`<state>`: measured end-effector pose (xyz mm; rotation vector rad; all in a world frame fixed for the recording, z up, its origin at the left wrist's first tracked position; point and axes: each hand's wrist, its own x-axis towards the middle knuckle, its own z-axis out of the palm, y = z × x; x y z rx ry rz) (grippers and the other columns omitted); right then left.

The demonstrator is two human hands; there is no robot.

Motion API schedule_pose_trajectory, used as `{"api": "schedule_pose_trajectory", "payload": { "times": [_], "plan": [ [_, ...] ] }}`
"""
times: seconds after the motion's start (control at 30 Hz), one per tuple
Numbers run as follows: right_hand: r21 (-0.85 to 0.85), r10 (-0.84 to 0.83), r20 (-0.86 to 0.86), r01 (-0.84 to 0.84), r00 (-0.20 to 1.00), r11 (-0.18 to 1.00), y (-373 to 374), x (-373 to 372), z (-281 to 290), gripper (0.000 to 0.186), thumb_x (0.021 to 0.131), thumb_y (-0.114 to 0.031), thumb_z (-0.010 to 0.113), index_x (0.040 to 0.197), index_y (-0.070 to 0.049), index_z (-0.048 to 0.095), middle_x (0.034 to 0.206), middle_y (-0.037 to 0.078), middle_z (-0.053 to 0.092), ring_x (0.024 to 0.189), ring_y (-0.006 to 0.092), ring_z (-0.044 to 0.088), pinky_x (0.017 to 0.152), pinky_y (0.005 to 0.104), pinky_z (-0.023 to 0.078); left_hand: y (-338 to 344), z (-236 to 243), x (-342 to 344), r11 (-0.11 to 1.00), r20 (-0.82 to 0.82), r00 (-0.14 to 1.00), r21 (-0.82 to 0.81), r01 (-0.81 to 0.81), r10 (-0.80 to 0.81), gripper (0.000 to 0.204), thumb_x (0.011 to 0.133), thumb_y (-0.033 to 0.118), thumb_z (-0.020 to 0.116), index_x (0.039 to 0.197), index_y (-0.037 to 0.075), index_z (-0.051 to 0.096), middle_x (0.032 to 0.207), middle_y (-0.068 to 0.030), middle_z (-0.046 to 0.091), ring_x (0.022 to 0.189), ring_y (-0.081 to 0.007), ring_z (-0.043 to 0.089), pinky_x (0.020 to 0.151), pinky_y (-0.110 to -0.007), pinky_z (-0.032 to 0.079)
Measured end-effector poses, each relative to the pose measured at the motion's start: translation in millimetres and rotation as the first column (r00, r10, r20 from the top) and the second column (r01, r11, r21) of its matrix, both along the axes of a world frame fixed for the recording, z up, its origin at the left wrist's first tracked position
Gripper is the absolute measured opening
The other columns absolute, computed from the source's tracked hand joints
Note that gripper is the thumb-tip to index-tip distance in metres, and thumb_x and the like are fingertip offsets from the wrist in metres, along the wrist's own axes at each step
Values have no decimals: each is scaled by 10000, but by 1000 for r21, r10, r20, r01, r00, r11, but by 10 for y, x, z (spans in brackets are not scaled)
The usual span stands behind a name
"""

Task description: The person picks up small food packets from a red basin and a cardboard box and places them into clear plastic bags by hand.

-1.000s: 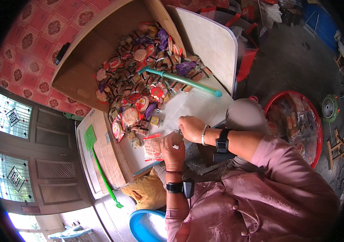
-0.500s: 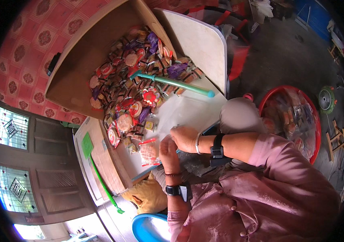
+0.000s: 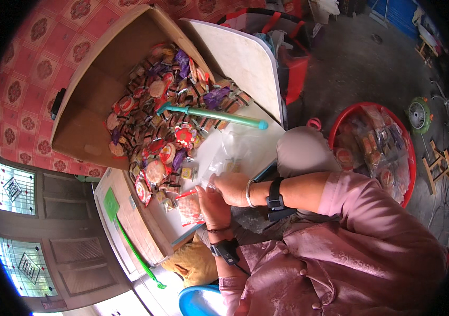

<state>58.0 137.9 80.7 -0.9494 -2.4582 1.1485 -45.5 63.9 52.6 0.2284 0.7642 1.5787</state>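
My left hand (image 3: pixel 214 209) and my right hand (image 3: pixel 233 188) meet over the near edge of a white tabletop (image 3: pixel 211 152). Both have closed fingers at the edge of a clear plastic bag (image 3: pixel 231 158), which spreads out beyond them; parts of the grip are hidden. Beside my left hand lies a clear packet with red edges and pale pink contents (image 3: pixel 188 213), partly covered by that hand. Just past it are a small yellowish packet (image 3: pixel 187 173) and a heap of wrapped snacks (image 3: pixel 153 121) spilling from a cardboard box (image 3: pixel 85 113).
A green tube-shaped tool (image 3: pixel 219 115) rests across the heap. Left of the table hangs a green fly swatter (image 3: pixel 121 226). At right stand a red tub of packets (image 3: pixel 411 158) and a green fan (image 3: pixel 419 115). A blue basin (image 3: pixel 185 300) sits below.
The view has shifted, moving the scene slightly left and down. The clear bag now shows more plainly beyond my hands. Both hands stay close together.
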Motion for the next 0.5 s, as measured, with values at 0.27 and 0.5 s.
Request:
{"api": "schedule_pose_trajectory", "payload": {
  "times": [0.27, 0.5],
  "plan": [
    [214, -86, -66, 98, 994, 972, -17, -37, -44, 191, 809, -111, 556, 958, -11, 622, 940, 154, 641, 907, 341, 635, 769, 440, 512, 0, -12, -14, 995, 59, 998, 101, -13, 7, 732, 934, 598, 414, 1397, 50, 270, 1373, -199, 429, 1270, -347, 421, 1063, -465, 331],
    [469, -64, 129, -4, 989, 883, 62, -47, -135, 168, 782, -146, 593, 912, -60, 655, 892, 97, 617, 861, 278, 637, 707, 402, 504, 15, 16, 12, 998, -5, 998, 3, -56, 56, 773, 935, 592, 419, 1465, 100, 145, 1376, -198, 438, 1270, -334, 430, 1053, -465, 344]
  ]
}}
